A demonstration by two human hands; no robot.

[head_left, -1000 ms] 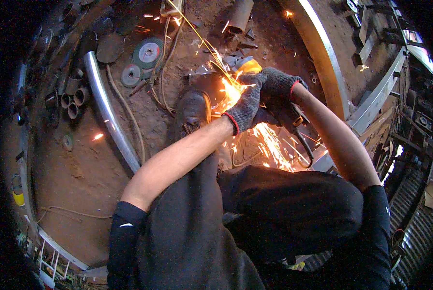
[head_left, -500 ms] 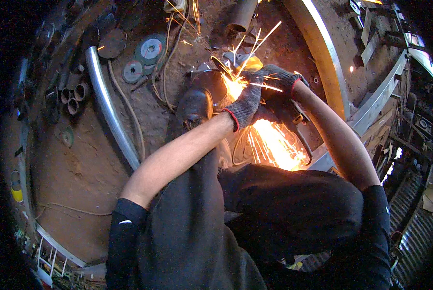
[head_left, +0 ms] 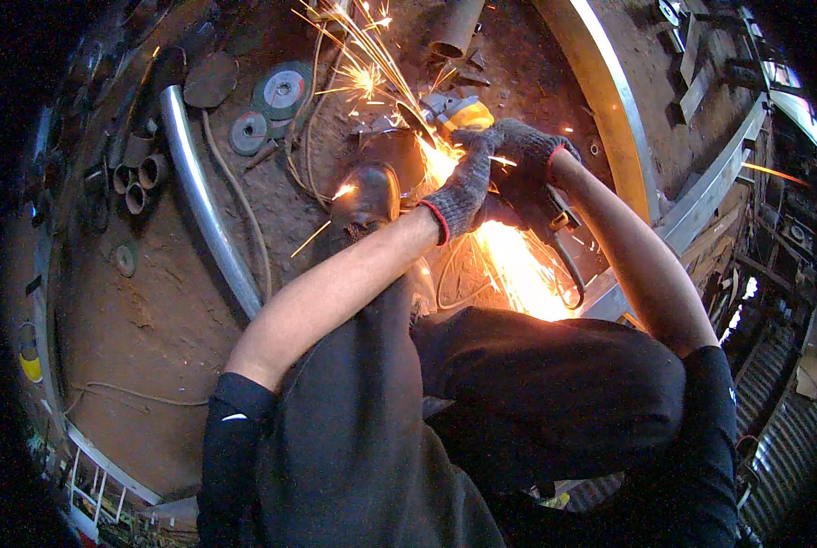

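I see a yellow, grey and black angle grinder (head_left: 471, 116) down low, above the middle of my view. A thin dark disc (head_left: 413, 121) sticks out at its left end. The person's left hand (head_left: 468, 178), in a dark grey knit glove with a red cuff, is closed on the grinder near its yellow end, but I can't see all the fingertips. The right hand (head_left: 525, 149), in the same kind of glove, is wrapped around the darker back part. Bright orange sparks (head_left: 522, 269) pour down toward a bent knee in dark cloth trousers (head_left: 555, 393), and more fly up near the disc. The glow is so bright that I can't tell what the disc touches. A worn dark shoe (head_left: 369, 190) is near the left hand. Farther left, two flat, round grey-green wheels (head_left: 283, 89) lie on the brown dirt floor (head_left: 144, 338). Past them are a long shiny silver pipe (head_left: 206, 196) and three short rusty pipes (head_left: 137, 178). Over on the right is a long, wide metal beam (head_left: 614, 114).
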